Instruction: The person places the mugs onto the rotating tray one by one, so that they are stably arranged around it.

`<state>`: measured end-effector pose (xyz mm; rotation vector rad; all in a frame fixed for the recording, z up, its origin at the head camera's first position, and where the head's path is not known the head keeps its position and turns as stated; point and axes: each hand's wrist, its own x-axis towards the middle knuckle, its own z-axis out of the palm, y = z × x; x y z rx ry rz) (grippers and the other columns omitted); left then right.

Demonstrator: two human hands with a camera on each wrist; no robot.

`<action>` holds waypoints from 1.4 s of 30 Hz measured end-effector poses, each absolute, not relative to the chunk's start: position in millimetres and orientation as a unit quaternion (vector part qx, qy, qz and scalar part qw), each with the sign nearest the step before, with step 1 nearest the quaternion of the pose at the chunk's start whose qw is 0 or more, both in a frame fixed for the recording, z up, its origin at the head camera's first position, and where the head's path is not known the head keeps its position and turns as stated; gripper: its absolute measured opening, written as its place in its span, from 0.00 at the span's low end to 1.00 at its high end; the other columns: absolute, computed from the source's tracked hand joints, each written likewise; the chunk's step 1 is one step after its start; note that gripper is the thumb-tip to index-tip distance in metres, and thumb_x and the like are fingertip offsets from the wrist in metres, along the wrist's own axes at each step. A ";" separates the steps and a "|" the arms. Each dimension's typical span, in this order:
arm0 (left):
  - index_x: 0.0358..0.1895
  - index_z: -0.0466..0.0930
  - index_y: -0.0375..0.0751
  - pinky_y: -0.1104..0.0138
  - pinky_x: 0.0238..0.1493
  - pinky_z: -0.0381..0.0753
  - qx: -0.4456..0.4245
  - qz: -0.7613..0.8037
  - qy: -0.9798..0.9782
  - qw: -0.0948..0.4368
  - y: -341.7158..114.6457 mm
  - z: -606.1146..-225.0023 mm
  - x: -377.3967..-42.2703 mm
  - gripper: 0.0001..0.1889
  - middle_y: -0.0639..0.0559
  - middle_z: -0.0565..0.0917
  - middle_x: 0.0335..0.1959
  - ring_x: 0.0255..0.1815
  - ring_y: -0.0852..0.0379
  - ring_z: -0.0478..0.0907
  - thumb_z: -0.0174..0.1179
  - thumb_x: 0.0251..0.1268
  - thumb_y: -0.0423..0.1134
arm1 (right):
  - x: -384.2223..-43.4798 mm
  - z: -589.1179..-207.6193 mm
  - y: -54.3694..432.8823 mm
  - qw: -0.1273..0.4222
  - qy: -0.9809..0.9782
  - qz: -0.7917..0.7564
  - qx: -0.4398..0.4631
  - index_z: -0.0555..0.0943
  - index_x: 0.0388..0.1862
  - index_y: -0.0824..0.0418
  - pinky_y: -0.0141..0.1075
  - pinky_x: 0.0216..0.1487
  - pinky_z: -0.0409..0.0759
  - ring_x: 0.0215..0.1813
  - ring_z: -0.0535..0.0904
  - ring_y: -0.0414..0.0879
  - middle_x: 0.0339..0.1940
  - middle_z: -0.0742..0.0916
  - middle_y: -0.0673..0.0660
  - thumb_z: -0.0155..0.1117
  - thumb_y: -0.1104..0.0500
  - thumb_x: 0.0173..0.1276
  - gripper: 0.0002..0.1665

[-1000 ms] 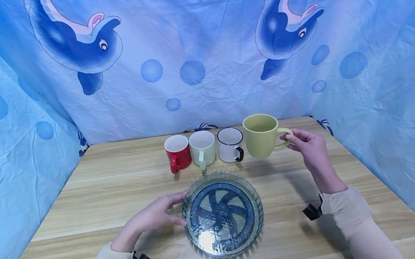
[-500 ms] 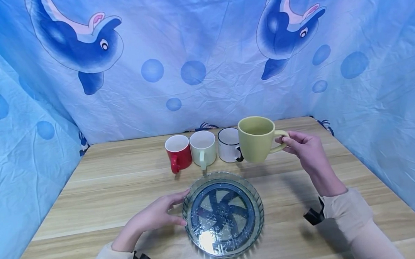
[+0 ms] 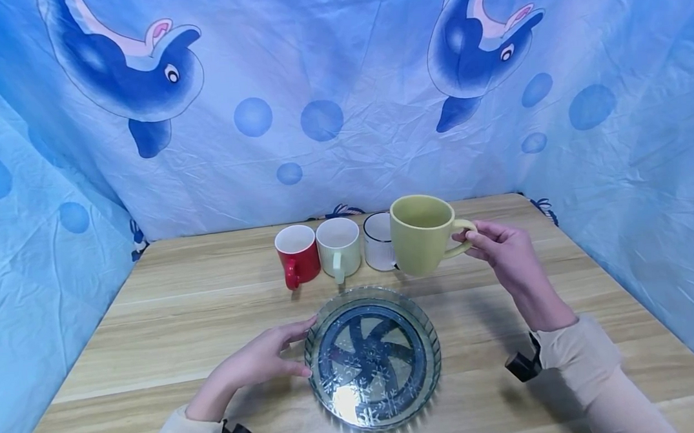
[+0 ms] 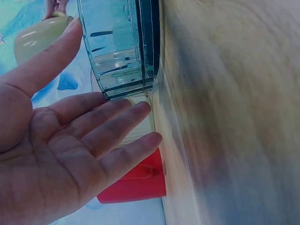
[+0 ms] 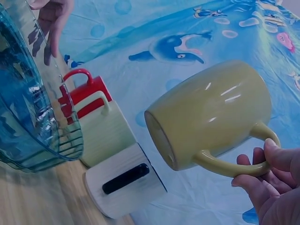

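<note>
A large yellow-green mug [image 3: 420, 242] hangs above the table, upright, its handle pinched by the fingers and thumb of my right hand [image 3: 508, 254]. In the right wrist view the mug's [image 5: 211, 112] base shows clear of the wood. From the head view it partly covers a white mug [image 3: 377, 244] with a dark rim. My left hand [image 3: 266, 355] rests at the left rim of a round glass dish [image 3: 374, 419], thumb and fingers spread and fairly straight. In the left wrist view the thumb and fingertips of that hand [image 4: 79, 126] touch or nearly touch the glass.
A pale green mug [image 3: 339, 249] and a red mug [image 3: 299, 257] stand in a row left of the white one, behind the dish. The wooden table [image 3: 171, 314] ends at a blue dolphin-print cloth [image 3: 368, 157] at the back and sides.
My right hand has carried the yellow-green mug to the left and slightly nearer, so that it now overlaps the white mug in view. My left hand and the dish have stayed put.
</note>
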<state>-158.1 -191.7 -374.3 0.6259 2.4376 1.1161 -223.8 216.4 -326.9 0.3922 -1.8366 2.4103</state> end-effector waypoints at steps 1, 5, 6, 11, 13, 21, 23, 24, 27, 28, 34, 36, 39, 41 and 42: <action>0.73 0.59 0.34 0.39 0.69 0.64 0.223 0.397 0.869 0.193 -191.6 -374.0 -157.9 0.46 0.35 0.63 0.73 0.70 0.32 0.65 0.73 0.50 0.40 | -223.5 -327.2 215.4 0.042 -0.603 0.786 0.128 0.88 0.38 0.54 0.27 0.40 0.86 0.40 0.88 0.38 0.34 0.91 0.49 0.61 0.68 0.67 0.12; 0.72 0.59 0.33 0.39 0.68 0.64 0.229 0.391 0.871 0.189 -191.7 -373.2 -157.5 0.46 0.34 0.62 0.73 0.70 0.32 0.65 0.73 0.50 0.41 | -222.6 -329.0 211.4 0.036 -0.614 0.778 0.126 0.88 0.38 0.53 0.27 0.41 0.86 0.41 0.88 0.38 0.34 0.91 0.48 0.61 0.66 0.68 0.11; 0.72 0.59 0.33 0.39 0.68 0.65 0.231 0.389 0.872 0.188 -191.8 -373.0 -157.5 0.46 0.34 0.62 0.73 0.70 0.32 0.65 0.73 0.50 0.41 | -222.4 -329.5 210.3 0.035 -0.614 0.778 0.128 0.88 0.38 0.53 0.27 0.41 0.86 0.41 0.88 0.38 0.34 0.91 0.48 0.61 0.66 0.68 0.11; 0.73 0.59 0.33 0.39 0.69 0.64 0.228 0.392 0.871 0.189 -191.9 -373.2 -157.2 0.46 0.35 0.62 0.74 0.70 0.32 0.65 0.73 0.50 0.41 | -221.7 -332.6 204.2 0.033 -0.621 0.771 0.136 0.87 0.38 0.51 0.27 0.41 0.86 0.41 0.88 0.37 0.34 0.91 0.47 0.60 0.67 0.69 0.13; 0.73 0.59 0.33 0.39 0.69 0.64 0.229 0.392 0.871 0.188 -192.1 -373.1 -157.1 0.46 0.35 0.62 0.73 0.70 0.32 0.65 0.73 0.50 0.41 | -221.4 -334.4 201.2 0.029 -0.622 0.770 0.135 0.87 0.37 0.51 0.27 0.41 0.86 0.41 0.88 0.36 0.33 0.91 0.47 0.60 0.68 0.69 0.13; 0.72 0.59 0.32 0.39 0.68 0.65 0.235 0.386 0.873 0.185 -191.7 -371.9 -156.6 0.46 0.34 0.62 0.73 0.69 0.32 0.65 0.73 0.50 0.41 | -221.9 -347.7 187.5 0.003 -0.652 0.749 0.114 0.86 0.37 0.46 0.25 0.41 0.85 0.40 0.87 0.34 0.32 0.91 0.44 0.60 0.66 0.69 0.14; 0.72 0.59 0.32 0.39 0.68 0.65 0.236 0.385 0.873 0.185 -191.4 -371.6 -156.5 0.46 0.34 0.62 0.73 0.69 0.32 0.66 0.73 0.50 0.41 | -222.5 -351.7 184.5 -0.002 -0.656 0.747 0.110 0.86 0.37 0.46 0.26 0.41 0.85 0.40 0.87 0.34 0.32 0.91 0.44 0.61 0.66 0.68 0.14; 0.72 0.59 0.32 0.39 0.68 0.65 0.237 0.385 0.873 0.184 -191.3 -371.6 -156.6 0.46 0.34 0.62 0.73 0.69 0.32 0.66 0.73 0.50 0.41 | -222.7 -353.5 183.1 -0.004 -0.656 0.747 0.109 0.86 0.37 0.46 0.26 0.42 0.86 0.40 0.87 0.34 0.32 0.91 0.44 0.61 0.66 0.68 0.14; 0.72 0.59 0.33 0.39 0.68 0.65 0.237 0.385 0.873 0.185 -191.3 -371.8 -156.5 0.46 0.33 0.63 0.73 0.69 0.31 0.66 0.73 0.50 0.41 | -223.3 -358.2 179.4 -0.007 -0.660 0.744 0.107 0.86 0.36 0.46 0.26 0.42 0.85 0.40 0.87 0.35 0.32 0.91 0.44 0.61 0.67 0.68 0.14; 0.73 0.59 0.33 0.39 0.68 0.65 0.237 0.385 0.873 0.185 -191.3 -371.8 -156.4 0.47 0.33 0.63 0.73 0.69 0.32 0.66 0.73 0.50 0.41 | -223.6 -359.7 178.3 -0.008 -0.661 0.743 0.106 0.86 0.36 0.46 0.26 0.43 0.85 0.40 0.87 0.34 0.32 0.91 0.44 0.61 0.67 0.68 0.15; 0.73 0.58 0.32 0.39 0.68 0.65 0.241 0.385 0.872 0.182 -191.9 -372.2 -156.6 0.47 0.33 0.63 0.73 0.69 0.31 0.66 0.73 0.50 0.41 | -225.3 -367.4 171.4 -0.016 -0.676 0.731 0.096 0.85 0.37 0.48 0.26 0.43 0.85 0.41 0.86 0.34 0.32 0.90 0.42 0.61 0.66 0.68 0.13; 0.73 0.58 0.32 0.39 0.68 0.65 0.243 0.386 0.871 0.182 -192.1 -372.2 -156.7 0.47 0.33 0.63 0.73 0.69 0.31 0.66 0.73 0.50 0.41 | -225.5 -370.5 169.0 -0.020 -0.675 0.731 0.097 0.85 0.37 0.47 0.25 0.43 0.85 0.41 0.86 0.34 0.32 0.90 0.42 0.61 0.66 0.68 0.13; 0.73 0.58 0.32 0.39 0.68 0.65 0.241 0.388 0.870 0.183 -192.6 -374.1 -157.1 0.47 0.34 0.62 0.73 0.69 0.32 0.66 0.73 0.50 0.41 | -225.3 -375.5 165.4 -0.021 -0.669 0.736 0.103 0.85 0.36 0.47 0.26 0.43 0.85 0.41 0.86 0.34 0.32 0.90 0.42 0.61 0.67 0.68 0.14; 0.73 0.58 0.33 0.40 0.68 0.65 0.238 0.390 0.870 0.185 -192.7 -375.3 -157.4 0.47 0.34 0.62 0.73 0.69 0.32 0.66 0.73 0.50 0.41 | -224.9 -378.6 162.9 -0.022 -0.662 0.742 0.105 0.85 0.35 0.45 0.25 0.42 0.85 0.41 0.86 0.34 0.32 0.90 0.43 0.61 0.68 0.68 0.16; 0.73 0.58 0.33 0.40 0.68 0.65 0.237 0.390 0.870 0.185 -192.8 -375.7 -157.4 0.47 0.35 0.63 0.73 0.70 0.32 0.66 0.73 0.50 0.41 | -224.9 -380.4 162.0 -0.022 -0.659 0.744 0.108 0.85 0.35 0.45 0.25 0.42 0.85 0.40 0.86 0.34 0.32 0.90 0.42 0.61 0.68 0.68 0.17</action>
